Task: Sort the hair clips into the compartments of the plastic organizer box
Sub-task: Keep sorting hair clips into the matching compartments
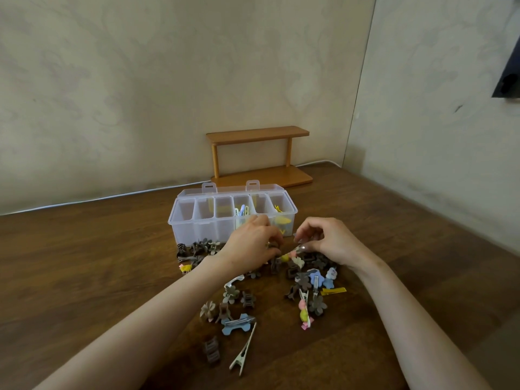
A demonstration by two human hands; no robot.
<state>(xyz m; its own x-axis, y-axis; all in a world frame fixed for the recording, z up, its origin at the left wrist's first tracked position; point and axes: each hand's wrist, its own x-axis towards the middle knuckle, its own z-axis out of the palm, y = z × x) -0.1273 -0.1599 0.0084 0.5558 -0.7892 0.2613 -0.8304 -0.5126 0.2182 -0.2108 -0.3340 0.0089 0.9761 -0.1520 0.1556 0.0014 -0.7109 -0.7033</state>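
1. While standing open on the dark brown wooden table point(98, 277), with lid tipped back behind, shows six compartments in a row: clear plastic organizer box point(197, 229).
2. Fourth compartment from the left: pastel blue, white and yellow snap clips point(243, 211). Far-right compartment: bright yellow clips point(282, 220).
3. Heaped just in front of the box and spread toward the camera: loose pile of small brown claw clips point(201, 246), many flower-shaped.
4. Among them, nearer the camera: blue bone-shaped clip point(237, 323), long silver alligator clip point(243, 353), flat yellow bar clip point(333, 291).
5. Left hand point(250, 243): fingers curled down into the pile by the box front; cannot tell whether gripping anything.
6. Right hand point(329, 240): thumb and fingers pinched on a silver-pronged clip with a yellow ornament point(292, 253), just above the pile.
7. Behind the box, against the wall: small two-tier wooden shelf point(259, 133).
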